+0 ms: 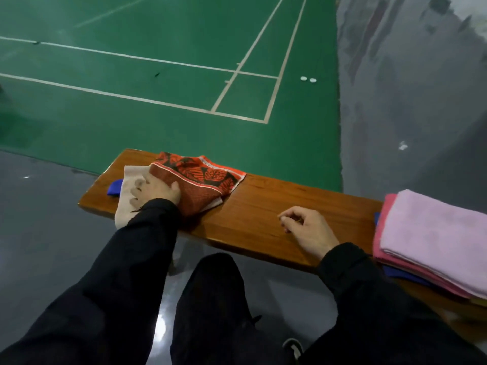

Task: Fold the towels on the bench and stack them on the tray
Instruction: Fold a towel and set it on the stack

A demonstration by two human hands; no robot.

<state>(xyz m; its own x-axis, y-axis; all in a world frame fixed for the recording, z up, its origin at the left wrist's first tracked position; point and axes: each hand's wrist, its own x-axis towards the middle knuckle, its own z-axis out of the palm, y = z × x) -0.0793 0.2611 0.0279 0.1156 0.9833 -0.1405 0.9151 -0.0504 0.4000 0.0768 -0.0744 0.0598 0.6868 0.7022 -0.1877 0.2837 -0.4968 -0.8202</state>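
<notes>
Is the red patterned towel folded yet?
Not folded: the red patterned towel lies rumpled over a beige towel, with the left hand on them.
</notes>
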